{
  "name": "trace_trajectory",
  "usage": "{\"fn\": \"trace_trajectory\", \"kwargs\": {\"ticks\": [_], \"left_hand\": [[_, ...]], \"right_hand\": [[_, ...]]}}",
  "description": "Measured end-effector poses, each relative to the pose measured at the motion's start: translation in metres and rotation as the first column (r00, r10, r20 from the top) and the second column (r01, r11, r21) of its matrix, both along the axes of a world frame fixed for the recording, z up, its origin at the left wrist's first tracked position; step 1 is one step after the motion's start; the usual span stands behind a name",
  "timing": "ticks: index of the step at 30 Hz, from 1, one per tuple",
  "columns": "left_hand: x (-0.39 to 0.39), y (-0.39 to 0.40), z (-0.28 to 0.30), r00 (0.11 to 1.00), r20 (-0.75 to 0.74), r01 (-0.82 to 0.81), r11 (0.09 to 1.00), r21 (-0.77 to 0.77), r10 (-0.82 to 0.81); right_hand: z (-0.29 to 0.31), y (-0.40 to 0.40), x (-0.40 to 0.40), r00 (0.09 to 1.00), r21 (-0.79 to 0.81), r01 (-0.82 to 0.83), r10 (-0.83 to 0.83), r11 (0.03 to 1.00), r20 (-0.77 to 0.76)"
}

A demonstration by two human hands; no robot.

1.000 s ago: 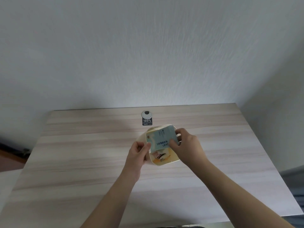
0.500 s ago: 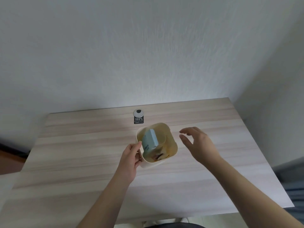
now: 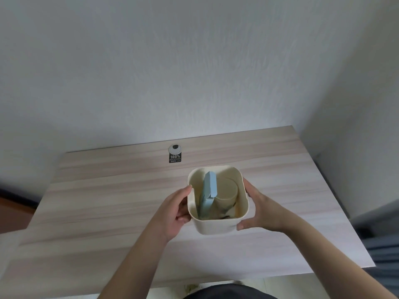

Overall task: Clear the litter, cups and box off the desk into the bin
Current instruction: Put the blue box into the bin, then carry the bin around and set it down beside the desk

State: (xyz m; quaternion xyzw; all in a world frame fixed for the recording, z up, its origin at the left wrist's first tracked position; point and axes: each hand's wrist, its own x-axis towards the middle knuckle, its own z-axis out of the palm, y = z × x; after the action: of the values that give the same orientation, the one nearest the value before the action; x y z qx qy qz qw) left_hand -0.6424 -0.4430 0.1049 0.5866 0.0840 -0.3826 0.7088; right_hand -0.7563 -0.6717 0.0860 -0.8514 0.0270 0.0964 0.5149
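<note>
A cream square bin (image 3: 217, 225) stands on the wooden desk (image 3: 108, 201), near its middle. Inside it a light blue box (image 3: 209, 192) stands on edge against the left wall, beside a cream paper cup (image 3: 227, 192) lying on its side. Dark litter scraps show at the bin's bottom. My left hand (image 3: 174, 214) grips the bin's left wall. My right hand (image 3: 262, 207) is pressed on its right wall, thumb at the front corner.
A round cable grommet with a black "100%" sticker (image 3: 175, 153) sits at the desk's back edge. White walls close in behind and on the right. A dark grey surface (image 3: 380, 229) lies off the desk's right side.
My right hand let go of the blue box, which dropped upright into the bin. That hand then came back and took the bin's right side. The bin sits closer to me.
</note>
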Motion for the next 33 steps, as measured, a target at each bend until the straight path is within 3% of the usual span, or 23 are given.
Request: {"fn": "trace_trajectory", "kwargs": {"ticks": [3,9,14,17,19,24,28,33], "left_hand": [[-0.007,-0.002,0.006,1.0,0.011,0.023,1.0,0.015,-0.023],[-0.024,0.002,0.011,0.975,0.187,0.1,0.99,0.1,-0.117],[-0.029,0.017,0.015,0.961,0.206,0.182,0.982,0.039,-0.186],[-0.03,0.035,0.02,0.854,0.383,0.25,0.923,0.292,-0.352],[-0.034,0.052,0.017,0.815,0.408,0.28,0.896,0.346,-0.412],[-0.061,0.07,0.013,0.74,0.531,-0.005,0.787,0.617,-0.412],[-0.082,0.089,0.008,0.796,0.545,-0.054,0.865,0.499,-0.265],[-0.101,0.121,0.012,0.802,0.596,-0.262,0.866,0.425,-0.05]], "right_hand": [[0.004,-0.004,-0.007,0.999,0.078,-0.034,0.032,0.996,0.028],[0.001,-0.005,-0.012,0.993,0.024,-0.02,0.017,1.0,0.119],[0.0,-0.005,-0.009,0.992,0.13,-0.011,-0.005,0.991,0.126],[0.0,-0.002,-0.003,0.994,0.17,-0.037,0.018,0.985,0.11],[0.0,0.003,0.003,0.995,0.179,-0.055,0.038,0.982,0.094],[0.006,0.027,0.023,0.994,0.225,-0.094,0.08,0.97,0.068],[0.015,0.05,0.035,0.978,0.269,-0.207,0.197,0.941,0.064],[0.02,0.091,0.048,0.942,0.328,-0.33,0.333,0.885,0.047]]}}
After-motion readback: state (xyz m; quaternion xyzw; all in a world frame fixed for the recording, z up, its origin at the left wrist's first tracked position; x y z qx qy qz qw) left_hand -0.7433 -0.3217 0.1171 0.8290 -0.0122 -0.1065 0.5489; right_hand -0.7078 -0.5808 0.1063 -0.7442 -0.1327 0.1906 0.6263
